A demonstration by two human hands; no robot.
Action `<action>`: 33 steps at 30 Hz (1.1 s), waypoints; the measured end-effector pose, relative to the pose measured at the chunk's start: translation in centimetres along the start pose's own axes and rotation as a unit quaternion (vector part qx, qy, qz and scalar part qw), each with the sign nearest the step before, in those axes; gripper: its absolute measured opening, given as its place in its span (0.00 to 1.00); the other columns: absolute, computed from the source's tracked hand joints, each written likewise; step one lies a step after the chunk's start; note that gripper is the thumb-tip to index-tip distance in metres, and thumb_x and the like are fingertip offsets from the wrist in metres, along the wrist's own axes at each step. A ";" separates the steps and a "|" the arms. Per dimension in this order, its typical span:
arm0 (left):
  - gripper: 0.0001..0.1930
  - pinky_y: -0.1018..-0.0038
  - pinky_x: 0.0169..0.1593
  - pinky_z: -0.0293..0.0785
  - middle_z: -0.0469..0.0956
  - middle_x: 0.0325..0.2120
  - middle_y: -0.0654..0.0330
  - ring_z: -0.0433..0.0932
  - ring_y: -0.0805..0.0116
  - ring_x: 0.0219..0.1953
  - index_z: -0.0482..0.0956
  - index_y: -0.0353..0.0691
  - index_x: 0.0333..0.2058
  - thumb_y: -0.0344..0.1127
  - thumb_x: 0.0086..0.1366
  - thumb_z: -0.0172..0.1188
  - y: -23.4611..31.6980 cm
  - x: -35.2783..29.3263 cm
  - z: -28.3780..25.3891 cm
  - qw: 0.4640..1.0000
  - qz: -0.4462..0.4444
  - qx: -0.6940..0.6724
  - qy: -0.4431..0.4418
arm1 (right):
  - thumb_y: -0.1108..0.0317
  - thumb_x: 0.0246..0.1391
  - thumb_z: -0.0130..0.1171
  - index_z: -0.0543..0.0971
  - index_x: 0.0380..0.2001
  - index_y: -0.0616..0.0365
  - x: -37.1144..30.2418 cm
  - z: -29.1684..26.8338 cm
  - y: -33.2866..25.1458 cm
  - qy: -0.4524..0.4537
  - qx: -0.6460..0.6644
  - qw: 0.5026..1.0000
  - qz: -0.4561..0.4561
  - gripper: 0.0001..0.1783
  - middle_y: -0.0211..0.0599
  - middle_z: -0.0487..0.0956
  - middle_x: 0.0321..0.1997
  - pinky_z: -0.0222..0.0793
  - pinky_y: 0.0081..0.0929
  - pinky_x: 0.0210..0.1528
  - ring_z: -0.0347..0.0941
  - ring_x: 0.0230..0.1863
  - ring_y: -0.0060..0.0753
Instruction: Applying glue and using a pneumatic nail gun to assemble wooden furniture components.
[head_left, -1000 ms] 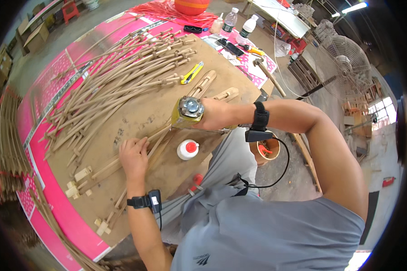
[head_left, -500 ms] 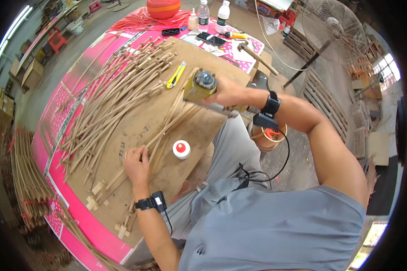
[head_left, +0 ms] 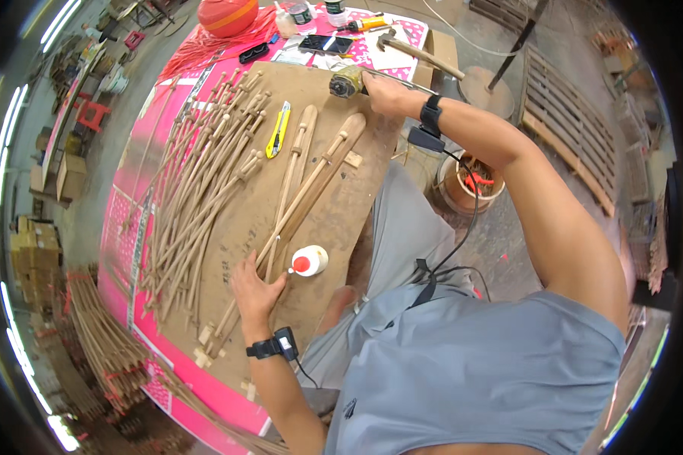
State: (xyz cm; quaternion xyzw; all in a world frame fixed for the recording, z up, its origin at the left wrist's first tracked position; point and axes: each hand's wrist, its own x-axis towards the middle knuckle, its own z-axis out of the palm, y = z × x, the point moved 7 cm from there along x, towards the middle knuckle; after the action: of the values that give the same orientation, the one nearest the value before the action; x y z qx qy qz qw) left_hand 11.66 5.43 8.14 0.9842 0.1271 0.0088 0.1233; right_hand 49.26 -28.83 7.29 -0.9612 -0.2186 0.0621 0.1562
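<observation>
My right hand (head_left: 387, 95) grips a yellow-green nail gun (head_left: 347, 82) at the far right edge of the brown board. My left hand (head_left: 256, 290) is open, its thumb spread from its fingers, lying over a long wooden stick (head_left: 311, 180) with a knob near its far end. That stick rests along a flat wooden strip with a rounded end (head_left: 354, 124). Beside it lies a second rounded strip (head_left: 309, 115) with a thinner stick. A white bottle with a red cap (head_left: 311, 260) is just right of my left thumb.
A heap of knobbed wooden sticks (head_left: 197, 205) covers the board's left side, with a yellow utility knife (head_left: 278, 130) beside it. A hammer (head_left: 421, 53), a phone (head_left: 326, 44) and bottles lie at the back. A bucket (head_left: 463, 186) stands on the floor at right.
My right hand has carried the nail gun away from the sticks, toward the board's far edge. My left hand has loosened from the sticks, its thumb now spread near the bottle. The view has shifted.
</observation>
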 end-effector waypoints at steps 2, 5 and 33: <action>0.45 0.55 0.59 0.69 0.75 0.51 0.45 0.73 0.44 0.55 0.74 0.37 0.61 0.49 0.45 0.78 0.2 0.3 -0.4 1.000 -0.011 0.000 -0.010 | 0.78 0.52 0.52 0.65 0.59 0.72 0.6 0.8 0.3 -0.028 0.032 0.999 0.034 0.29 0.66 0.80 0.48 0.72 0.50 0.56 0.76 0.55 0.64; 0.44 0.53 0.57 0.72 0.76 0.49 0.43 0.75 0.41 0.53 0.74 0.36 0.61 0.47 0.45 0.78 0.7 0.8 -1.7 1.000 0.006 0.013 -0.001 | 0.78 0.50 0.56 0.66 0.54 0.76 1.7 1.1 0.8 0.068 0.050 0.996 -0.014 0.27 0.63 0.81 0.44 0.74 0.51 0.51 0.79 0.50 0.62; 0.48 0.61 0.67 0.66 0.68 0.63 0.46 0.70 0.53 0.64 0.58 0.39 0.72 0.26 0.51 0.69 2.4 -7.9 -13.8 0.951 -0.084 -0.259 0.145 | 0.52 0.40 0.78 0.68 0.62 0.66 -19.5 9.5 -19.1 -0.058 0.261 0.881 -0.391 0.50 0.54 0.76 0.53 0.70 0.46 0.59 0.72 0.57 0.57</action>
State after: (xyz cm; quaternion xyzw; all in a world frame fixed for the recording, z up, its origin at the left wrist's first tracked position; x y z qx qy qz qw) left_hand 3.94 4.50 22.26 0.8924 0.2188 0.1738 0.3543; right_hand 22.28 -18.48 5.56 -0.7172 -0.5608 0.1061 0.3999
